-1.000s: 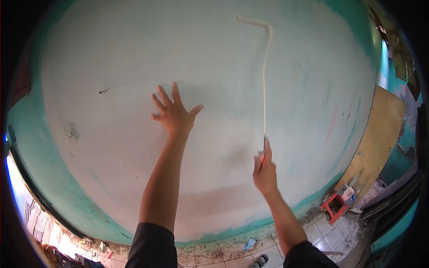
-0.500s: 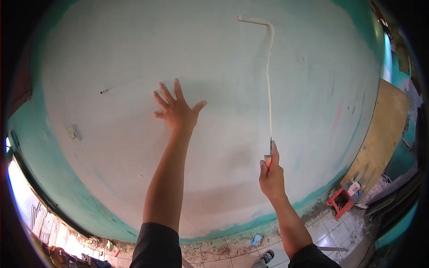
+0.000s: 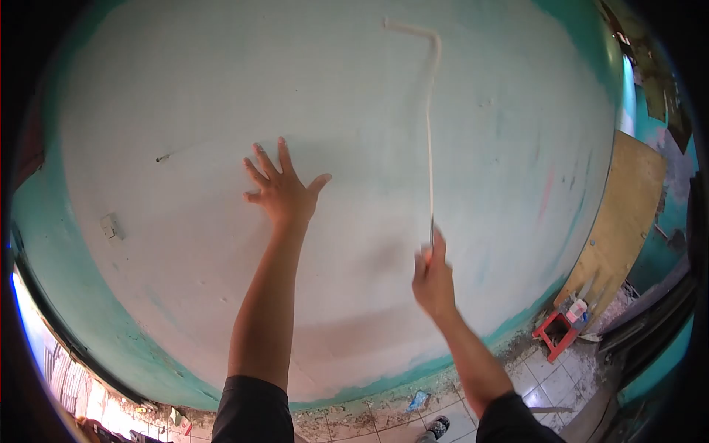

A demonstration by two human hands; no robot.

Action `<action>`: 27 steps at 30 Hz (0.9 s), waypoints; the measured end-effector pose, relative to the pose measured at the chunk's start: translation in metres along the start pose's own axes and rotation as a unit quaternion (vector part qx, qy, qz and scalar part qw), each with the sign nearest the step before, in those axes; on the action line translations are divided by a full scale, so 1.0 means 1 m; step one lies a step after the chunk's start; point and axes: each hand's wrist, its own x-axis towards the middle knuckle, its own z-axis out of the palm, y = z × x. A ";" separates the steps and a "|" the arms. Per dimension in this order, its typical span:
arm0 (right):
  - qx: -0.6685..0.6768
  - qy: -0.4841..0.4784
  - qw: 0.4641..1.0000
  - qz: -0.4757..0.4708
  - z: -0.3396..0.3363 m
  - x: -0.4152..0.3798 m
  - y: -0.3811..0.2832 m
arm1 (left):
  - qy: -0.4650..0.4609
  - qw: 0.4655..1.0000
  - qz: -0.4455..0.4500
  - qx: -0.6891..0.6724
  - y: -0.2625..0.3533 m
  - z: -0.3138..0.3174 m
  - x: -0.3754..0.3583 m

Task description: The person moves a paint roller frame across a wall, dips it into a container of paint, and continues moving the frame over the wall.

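Observation:
My left hand [image 3: 284,193] lies against the pale painted wall [image 3: 347,96] with its fingers spread, holding nothing. Lower right of it, my right hand [image 3: 434,277] is closed around the handle of a paint roller. From that hand the roller's long thin rod [image 3: 431,148] runs up in front of the wall. It bends left near the top into a slim, pale crosspiece [image 3: 410,29]. The handle is mostly covered by my fingers and slightly blurred.
A red stool [image 3: 555,336] with small items on it stands lower right, beside a leaning wooden board [image 3: 624,214]. A blue scrap [image 3: 418,400] lies on the dirty tiled floor [image 3: 450,419] near a shoe [image 3: 439,426]. A small box [image 3: 111,226] is fixed on the wall at left.
The whole view has shifted slightly, with the wall and both hands a little further left. My right hand and the rod look more blurred. My left hand remains spread on the wall.

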 end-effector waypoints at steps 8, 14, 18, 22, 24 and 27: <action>-0.020 0.000 1.000 0.007 0.000 0.013 0.013 | -0.001 1.000 -0.003 -0.002 -0.002 -0.003 0.000; -0.023 -0.055 0.992 0.111 0.023 -0.189 0.121 | 0.001 1.000 0.001 0.003 0.000 -0.001 0.000; -0.026 -0.039 0.995 0.087 0.018 -0.131 0.092 | -0.012 1.000 -0.006 0.022 -0.001 -0.003 -0.002; -0.045 -0.006 0.997 0.058 -0.006 0.020 0.028 | -0.011 1.000 -0.005 0.015 -0.001 -0.003 0.000; -0.057 0.015 0.998 0.007 -0.015 0.092 0.008 | -0.013 1.000 -0.008 0.014 0.000 -0.005 0.000; -0.055 -0.008 0.996 0.066 -0.040 0.151 -0.064 | -0.021 1.000 -0.011 0.020 0.000 -0.008 0.000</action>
